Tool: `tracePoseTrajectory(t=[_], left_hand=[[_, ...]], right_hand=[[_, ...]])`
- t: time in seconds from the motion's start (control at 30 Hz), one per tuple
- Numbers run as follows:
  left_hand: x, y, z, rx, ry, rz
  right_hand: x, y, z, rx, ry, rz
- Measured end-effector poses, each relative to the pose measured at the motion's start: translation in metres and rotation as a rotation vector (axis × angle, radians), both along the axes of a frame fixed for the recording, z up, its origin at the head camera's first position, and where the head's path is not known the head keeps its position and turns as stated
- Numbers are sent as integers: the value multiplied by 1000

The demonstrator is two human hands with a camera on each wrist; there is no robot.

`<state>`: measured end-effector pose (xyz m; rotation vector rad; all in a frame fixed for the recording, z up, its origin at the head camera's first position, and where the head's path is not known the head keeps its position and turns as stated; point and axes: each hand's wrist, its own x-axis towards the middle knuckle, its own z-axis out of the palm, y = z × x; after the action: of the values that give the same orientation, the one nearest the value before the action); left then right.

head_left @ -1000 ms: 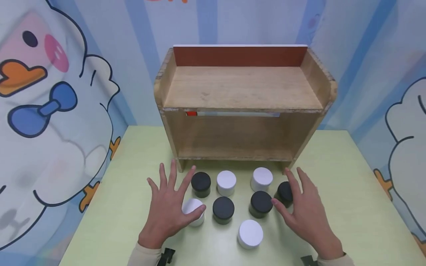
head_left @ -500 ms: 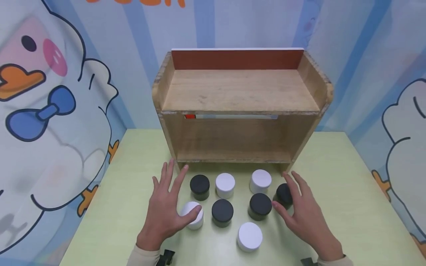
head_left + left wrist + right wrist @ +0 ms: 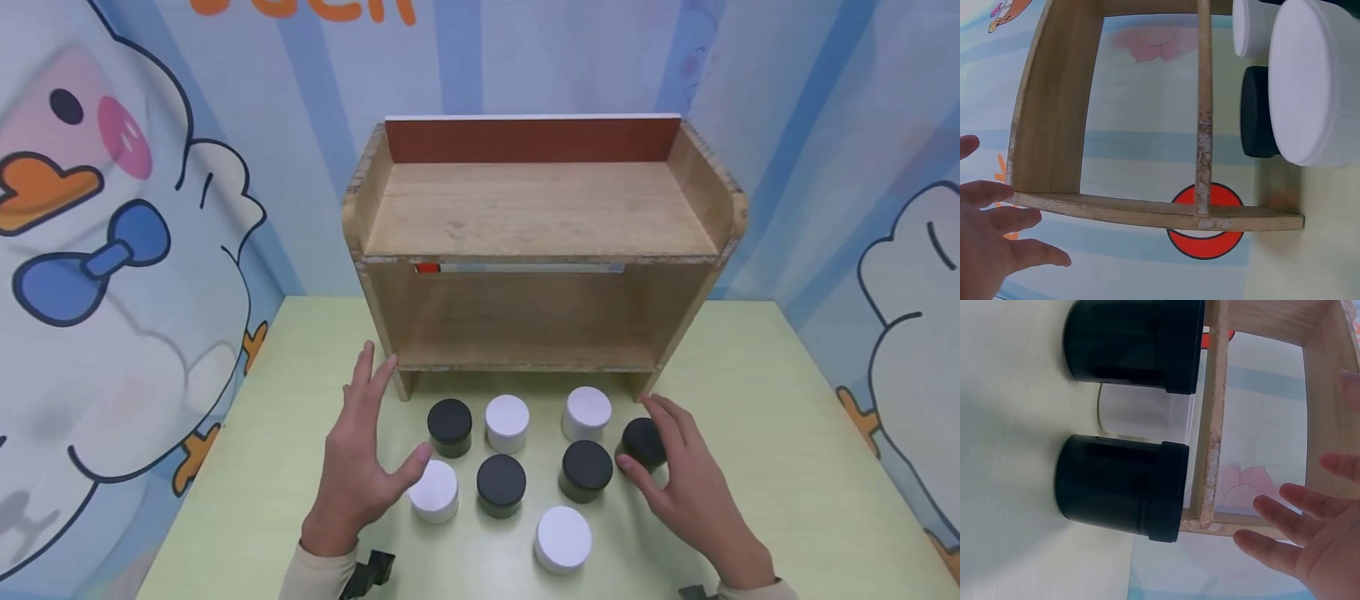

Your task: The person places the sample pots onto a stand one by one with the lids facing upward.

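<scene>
Eight jars lower centre of frame, below wooden shelf [image 3: 536, 208]. I see left hand [image 3: 358, 467] spread wide, thumb touching white jar [image 3: 434, 490]. Right hand [image 3: 686, 492] relaxed, fingers resting on black jar [image 3: 642, 442].

Upright white jar [image 3: 434, 491] and black jar [image 3: 643, 442] on table.

Beige long sleeves [image 3: 318, 575] at both wrists; black wrist-camera mounts [image 3: 367, 571]; bare hands.

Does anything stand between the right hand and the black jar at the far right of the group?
Nothing visible does. The right hand is open right beside the black jar, fingers spread past its right side. The next black jar sits on the jar's left, away from the hand.
</scene>
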<state>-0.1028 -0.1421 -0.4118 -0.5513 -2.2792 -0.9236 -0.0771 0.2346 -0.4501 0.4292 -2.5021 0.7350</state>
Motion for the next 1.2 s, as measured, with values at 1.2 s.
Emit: tracePoseTrajectory(t=[1.2], left_hand=[[-39,-7,62,535,109,-259]], right_hand=[[-7,8,-26,20,-99,-91]])
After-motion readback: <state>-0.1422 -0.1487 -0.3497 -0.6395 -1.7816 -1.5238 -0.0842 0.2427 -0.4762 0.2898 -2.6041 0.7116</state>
